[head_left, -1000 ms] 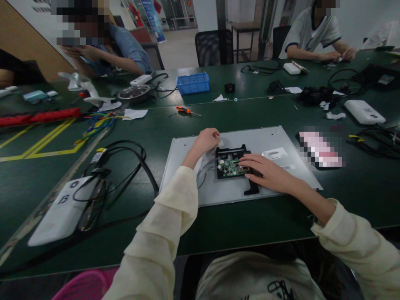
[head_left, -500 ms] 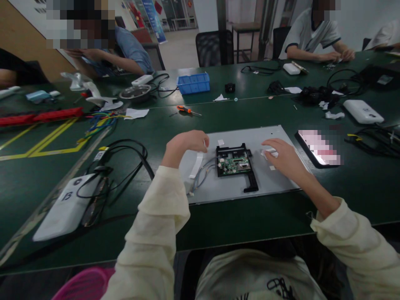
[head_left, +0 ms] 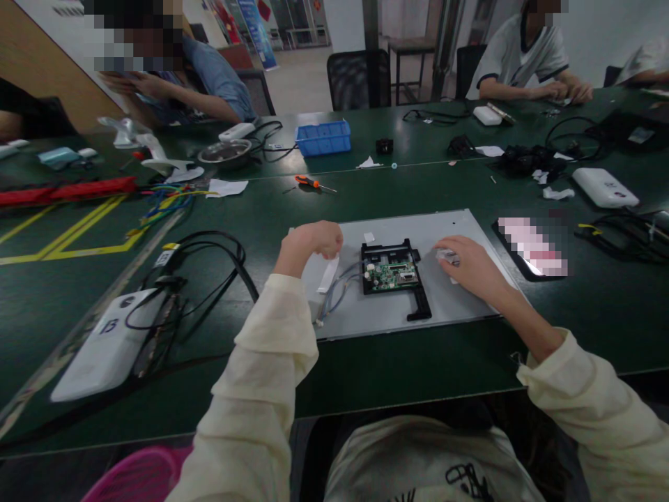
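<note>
A grey metal panel lies on the green table, with a black frame and a green circuit board in its middle. Grey cables run left from the board. Over the panel's left part, my left hand is closed with fingers curled down; whatever they grip is hidden. Just below its fingertips is a white strip; I cannot tell whether they touch. At the panel's right side, my right hand has thumb and fingers closed around a crumpled, whitish see-through scrap.
A phone lies right of the panel. To the left are a white power bank and black cables. Beyond the panel are an orange screwdriver and a blue bin. Other people sit across the table.
My left hand's fingers have curled closer together, and the hand has shifted slightly. My right hand has moved a little left and lower over the scrap. The board stays put.
</note>
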Available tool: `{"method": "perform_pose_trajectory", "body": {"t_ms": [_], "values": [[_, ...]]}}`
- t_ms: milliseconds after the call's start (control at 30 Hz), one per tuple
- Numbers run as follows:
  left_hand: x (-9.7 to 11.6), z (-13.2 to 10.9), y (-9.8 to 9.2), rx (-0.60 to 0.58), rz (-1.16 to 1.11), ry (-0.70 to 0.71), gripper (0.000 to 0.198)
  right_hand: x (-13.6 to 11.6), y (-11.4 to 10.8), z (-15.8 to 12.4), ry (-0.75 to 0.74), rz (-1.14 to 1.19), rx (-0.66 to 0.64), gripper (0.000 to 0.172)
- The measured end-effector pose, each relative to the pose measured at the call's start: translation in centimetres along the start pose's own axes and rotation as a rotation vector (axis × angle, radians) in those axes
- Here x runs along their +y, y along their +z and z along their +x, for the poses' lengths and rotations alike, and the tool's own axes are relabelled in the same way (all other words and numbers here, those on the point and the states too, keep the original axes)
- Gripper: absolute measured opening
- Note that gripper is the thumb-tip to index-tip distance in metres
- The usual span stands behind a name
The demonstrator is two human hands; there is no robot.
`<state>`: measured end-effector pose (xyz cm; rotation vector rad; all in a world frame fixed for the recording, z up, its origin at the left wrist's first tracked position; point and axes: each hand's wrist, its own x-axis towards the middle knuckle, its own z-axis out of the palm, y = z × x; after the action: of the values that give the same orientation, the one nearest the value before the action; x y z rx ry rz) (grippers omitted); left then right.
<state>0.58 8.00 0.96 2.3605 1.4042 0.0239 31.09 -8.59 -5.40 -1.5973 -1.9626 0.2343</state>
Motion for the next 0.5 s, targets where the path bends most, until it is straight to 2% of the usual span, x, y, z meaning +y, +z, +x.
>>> {"method": "perform_pose_trajectory", "body": {"t_ms": [100, 167, 267, 333, 433, 500], "values": [[0.5, -0.1, -0.3, -0.207, 0.165, -0.069, 0.008, -0.1, -0.2, 0.1, -0.012, 0.025, 0.03, 0.031], [0.9, -0.3, -0.8, -0.232, 0.201, -0.094, 0.009, -0.9, -0.5, 0.2, -0.03, 0.058, 0.073, 0.032], [1.4, -0.7, -1.8, -0.117, 0.144, -0.067, 0.012, -4.1, -1.2, -0.2, -0.05, 0.151, 0.124, 0.03], [1.5, -0.8, -2.2, 0.016, 0.082, -0.046, 0.013, -7.9, -1.4, -1.2, -0.097, 0.264, 0.065, 0.03], [1.6, -0.5, -2.3, 0.205, -0.027, -0.023, 0.011, -14.7, -0.5, -3.2, -0.242, 0.385, -0.145, 0.034], [1.8, 0.0, -1.9, 0.274, -0.156, -0.007, 0.012, -18.8, 1.2, -4.5, -0.351, 0.423, -0.278, 0.04]]}}
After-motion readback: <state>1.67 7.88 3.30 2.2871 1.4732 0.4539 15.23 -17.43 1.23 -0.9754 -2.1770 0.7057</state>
